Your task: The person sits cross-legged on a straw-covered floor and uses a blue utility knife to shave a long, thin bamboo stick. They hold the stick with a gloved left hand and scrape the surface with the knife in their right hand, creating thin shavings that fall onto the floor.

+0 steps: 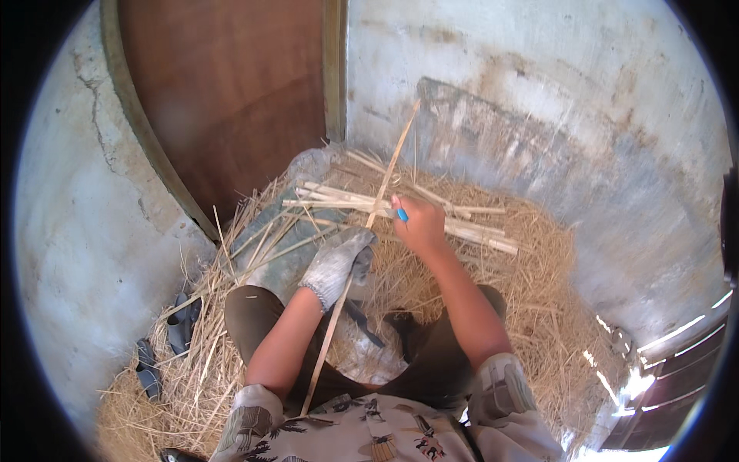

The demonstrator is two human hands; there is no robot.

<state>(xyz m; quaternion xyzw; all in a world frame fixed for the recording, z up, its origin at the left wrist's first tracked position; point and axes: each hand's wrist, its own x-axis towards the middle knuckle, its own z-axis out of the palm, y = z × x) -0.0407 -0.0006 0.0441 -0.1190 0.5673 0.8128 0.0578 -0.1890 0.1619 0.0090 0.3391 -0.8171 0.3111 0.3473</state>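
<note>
A long, thin bamboo strip (397, 154) slants across the middle, from near my lap up toward the wall. My left hand (337, 262), in a greyish-white knitted glove with a dark patch, is closed around the strip. Just beyond it, my bare right hand (422, 225) grips a small knife (402, 215); a bit of blue handle shows. Its short blade lies at the strip, mostly hidden, so I cannot tell whether it cuts in. A thin curled shaving (396, 180) stands beside the strip above my right hand. Behind both hands lies a pile of split bamboo pieces (486, 236).
Pale shavings (539, 285) cover the ground around my bent knees. A greenish-grey cloth or sack (271, 258) lies left of the pile. Dark sandals (181, 327) rest at the left wall. A brown door (231, 85) and stained wall (523, 108) stand ahead.
</note>
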